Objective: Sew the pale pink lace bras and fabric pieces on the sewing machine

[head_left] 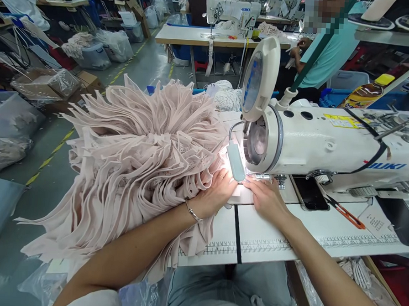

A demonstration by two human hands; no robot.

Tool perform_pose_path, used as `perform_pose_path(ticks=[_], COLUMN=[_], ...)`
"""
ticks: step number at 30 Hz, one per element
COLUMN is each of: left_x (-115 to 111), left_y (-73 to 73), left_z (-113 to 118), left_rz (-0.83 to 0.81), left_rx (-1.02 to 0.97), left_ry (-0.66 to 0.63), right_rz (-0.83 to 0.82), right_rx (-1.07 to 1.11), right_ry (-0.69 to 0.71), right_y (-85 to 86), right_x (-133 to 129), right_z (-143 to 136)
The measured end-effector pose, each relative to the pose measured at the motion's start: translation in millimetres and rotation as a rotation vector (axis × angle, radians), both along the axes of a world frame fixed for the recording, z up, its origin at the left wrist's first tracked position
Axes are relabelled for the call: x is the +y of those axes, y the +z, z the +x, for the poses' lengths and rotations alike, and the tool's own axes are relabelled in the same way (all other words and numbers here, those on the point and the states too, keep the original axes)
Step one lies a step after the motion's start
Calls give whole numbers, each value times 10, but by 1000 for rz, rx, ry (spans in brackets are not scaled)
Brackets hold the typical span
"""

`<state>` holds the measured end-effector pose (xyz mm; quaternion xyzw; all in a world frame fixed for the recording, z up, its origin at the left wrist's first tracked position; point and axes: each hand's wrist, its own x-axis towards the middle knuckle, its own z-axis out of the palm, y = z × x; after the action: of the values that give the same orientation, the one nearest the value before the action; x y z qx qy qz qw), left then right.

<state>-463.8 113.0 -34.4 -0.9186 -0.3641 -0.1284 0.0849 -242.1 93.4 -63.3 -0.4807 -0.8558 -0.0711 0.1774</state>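
Note:
A large heap of pale pink fabric pieces (150,145), many layers with loose strips, lies on the left of the sewing table. My left hand (219,192) rests at its right edge, fingers bent and closed on pink fabric beside the needle area of the white sewing machine (304,140). My right hand (269,199) lies low on the machine bed, fingers stretched out toward my left hand, their tips touching the work. A grey lamp head (236,161) hides the needle and part of the fabric between my hands.
On the table to the right lie a phone (310,193), orange-handled snips (347,213) and a paper tag (375,219). A printed ruler (264,245) runs along the front edge. Behind the machine stands a bottle (365,93); a person (333,54) sits beyond.

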Motion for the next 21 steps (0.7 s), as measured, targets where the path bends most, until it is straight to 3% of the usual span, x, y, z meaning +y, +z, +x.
perform_pose_path(ticks=[11,17,21], left_x=[-107,-116,-199], left_y=[167,212,252], left_z=[-15,14,55], left_rz=[58,-7,-56], left_rx=[106,200,247], left_ry=[-90,-41,120], right_rz=[-280,-373,-364], right_rx=[-144,-134,-106], right_ry=[-119,-147,-212], right_y=[117,157,132], right_x=[8,15,53], right_z=[-45,-66,-62])
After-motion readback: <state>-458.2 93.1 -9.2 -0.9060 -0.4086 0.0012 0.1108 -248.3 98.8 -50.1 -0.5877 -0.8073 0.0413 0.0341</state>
